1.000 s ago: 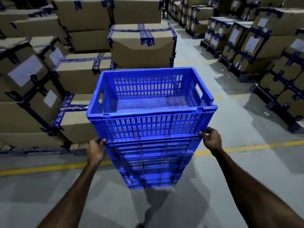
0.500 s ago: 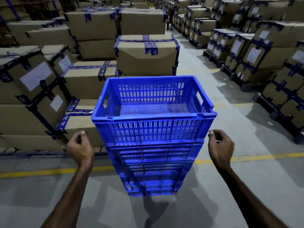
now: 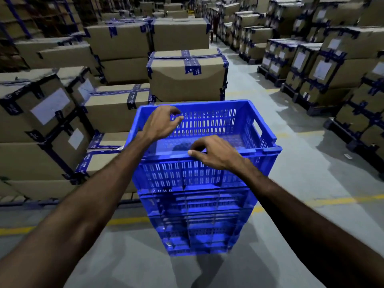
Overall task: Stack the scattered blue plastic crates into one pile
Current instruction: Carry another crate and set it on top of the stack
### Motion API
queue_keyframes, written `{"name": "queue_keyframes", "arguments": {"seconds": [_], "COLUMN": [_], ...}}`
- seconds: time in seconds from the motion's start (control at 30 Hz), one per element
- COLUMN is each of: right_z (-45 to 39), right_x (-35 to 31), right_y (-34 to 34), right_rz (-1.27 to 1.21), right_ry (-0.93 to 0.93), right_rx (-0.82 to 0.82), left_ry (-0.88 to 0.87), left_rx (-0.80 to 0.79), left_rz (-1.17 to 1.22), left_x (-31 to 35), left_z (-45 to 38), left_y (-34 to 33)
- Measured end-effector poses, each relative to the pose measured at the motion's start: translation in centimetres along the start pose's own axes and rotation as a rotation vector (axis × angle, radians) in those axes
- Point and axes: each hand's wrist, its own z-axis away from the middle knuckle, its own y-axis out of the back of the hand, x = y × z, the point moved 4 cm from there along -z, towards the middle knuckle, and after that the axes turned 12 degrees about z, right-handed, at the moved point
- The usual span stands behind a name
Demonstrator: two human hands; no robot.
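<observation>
Blue crates form one pile (image 3: 199,215) on the floor (image 3: 301,167), straddling a yellow line (image 3: 332,201). Over the top crate (image 3: 207,163) both hands hover with nothing held: the left hand (image 3: 161,123) is above the far-left part of the crate, fingers loosely curled and apart; the right hand (image 3: 214,152) is at the crate's near rim, fingers half open, and whether it touches the rim cannot be told. The likely step is settling the top crate. To do it well, press down evenly on opposite rims and check that the corners seat squarely, since the pile is tall and narrow. Taped cartons (image 3: 187,75) stand close behind and left of the pile; more on pallets lie well to its right. No loose crate is in view.
</observation>
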Motion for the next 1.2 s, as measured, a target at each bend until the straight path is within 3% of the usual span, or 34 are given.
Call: {"name": "queue_keyframes", "arguments": {"seconds": [0.13, 0.27, 0.4, 0.5, 0.9, 1.2], "right_z": [-2.8, -5.3, -6.0, -5.9, -5.2, -5.4], "right_x": [-0.5, -0.1, 0.3, 0.1, -0.8, -0.9], "right_y": [-1.7, -3.5, -4.9, -5.3, -3.9, -3.6], "right_rz": [0.011, -0.023, 0.002, 0.032, 0.044, 0.046], "right_ry": [0.025, -0.07, -0.1, -0.065, -0.12, -0.103], "right_rx": [-0.093, -0.255, -0.453, -0.507, -0.386, -0.376], "left_ry": [0.034, 0.011, 0.123, 0.182, 0.03, 0.031], "left_rx": [-0.125, -0.225, -0.382, -0.492, -0.235, -0.216], "left_rz": [-0.045, -0.202, -0.221, -0.271, -0.475, -0.461], "left_x": [-1.6, -3.5, -7.7, -7.6, -9.0, -8.9], "left_z": [-5.6, -11.3, -16.6, -17.1, -17.9, -17.7], "left_y": [-2.5, -4.5, -8.2, -10.0, -12.4, -12.2]}}
